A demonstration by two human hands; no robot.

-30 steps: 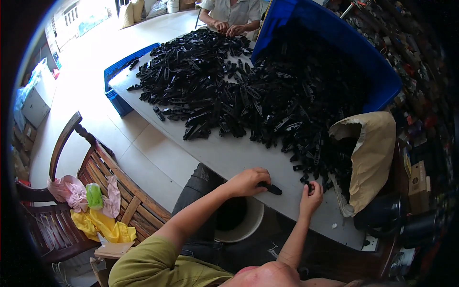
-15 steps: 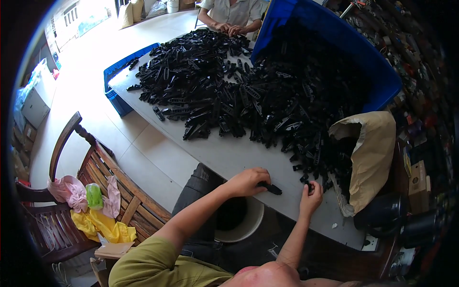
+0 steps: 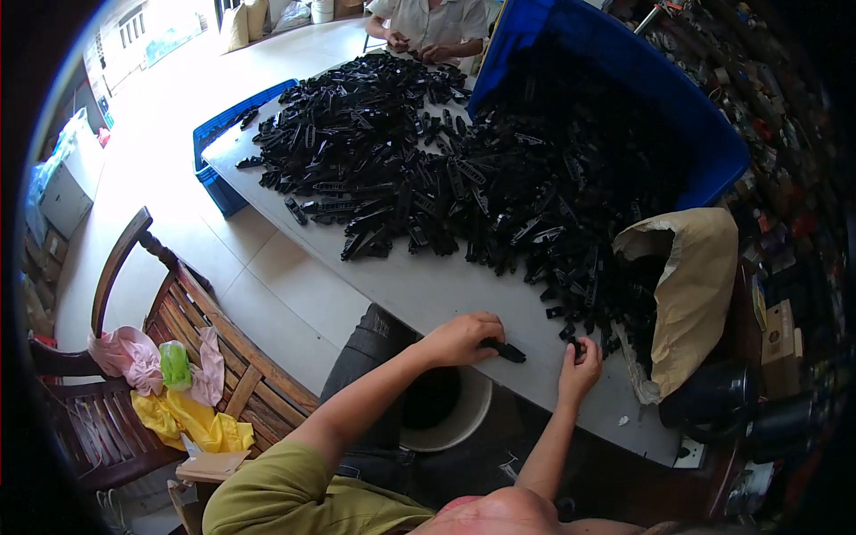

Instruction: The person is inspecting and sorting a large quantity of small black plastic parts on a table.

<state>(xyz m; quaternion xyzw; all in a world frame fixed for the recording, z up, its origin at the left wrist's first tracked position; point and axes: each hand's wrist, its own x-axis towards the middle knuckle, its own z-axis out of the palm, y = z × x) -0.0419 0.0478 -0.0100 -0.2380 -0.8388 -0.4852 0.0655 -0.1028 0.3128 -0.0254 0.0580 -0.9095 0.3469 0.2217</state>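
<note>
While twelve o'clock stands for the top of the view, the left hand point(image 3: 462, 341), at the near edge of the grey table point(image 3: 415, 283), pinches a long black part point(image 3: 510, 353) between thumb and fingers, its free end pointing toward four o'clock. The right hand point(image 3: 582, 364) lies at about four o'clock from it, across a short span of tabletop, with its fingertips closed around a small dark piece point(image 3: 576, 345) that is mostly hidden; the right forearm crosses the table's edge from about seven o'clock.

Room differs by side. From the left hand, a strip of tabletop runs toward ten o'clock, between the table's edge and the pile of black parts point(image 3: 401, 169). The right hand is tighter: the pile's loose fringe lies just beside it at twelve, and a brown paper sack point(image 3: 700, 294) stands near at two. A white scrap point(image 3: 624, 420) lies at about five, close to the edge. Below the edge, at about seven from the left hand, shows a pale bucket point(image 3: 482, 419) with dark contents. The big blue crate point(image 3: 655, 76) tips its mouth toward the pile from one o'clock.
</note>
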